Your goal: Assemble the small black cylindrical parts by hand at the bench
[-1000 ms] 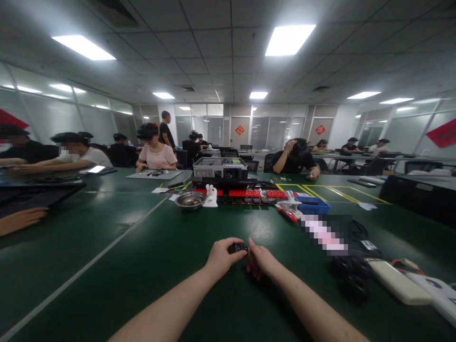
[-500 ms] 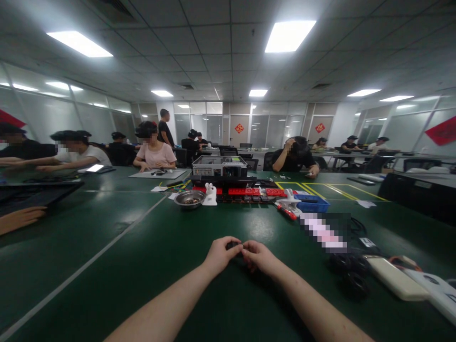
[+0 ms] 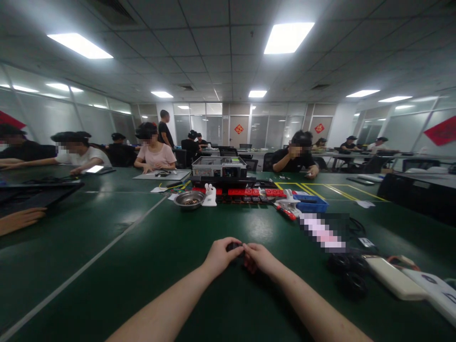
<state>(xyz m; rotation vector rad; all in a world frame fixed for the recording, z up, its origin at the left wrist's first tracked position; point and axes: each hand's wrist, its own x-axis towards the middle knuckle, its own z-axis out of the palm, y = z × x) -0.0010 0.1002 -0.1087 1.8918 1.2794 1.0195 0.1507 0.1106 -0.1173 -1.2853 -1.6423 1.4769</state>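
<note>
My left hand point(image 3: 221, 252) is closed around a small dark object point(image 3: 233, 246) just above the green table point(image 3: 171, 289). Its kind cannot be made out, since fingers cover most of it. Right beside it, my right hand point(image 3: 259, 256) has thumb and fingers pinched together at the object's right end. Whatever lies between those fingertips is too small and hidden to name. The two hands nearly touch each other at the fingertips.
Farther back stand a metal bowl point(image 3: 189, 199) with small parts, a white stand point(image 3: 210, 195), a grey metal case point(image 3: 219, 166), a red-handled tool point(image 3: 286, 212) and a blue tray point(image 3: 312, 204). Black rings point(image 3: 354, 283) and a cream power bank point(image 3: 394, 278) lie right. Several people sit around.
My hands stay almost in place, the right fingers shifting slightly at the dark object. Across the table, a person has raised their head a little.
</note>
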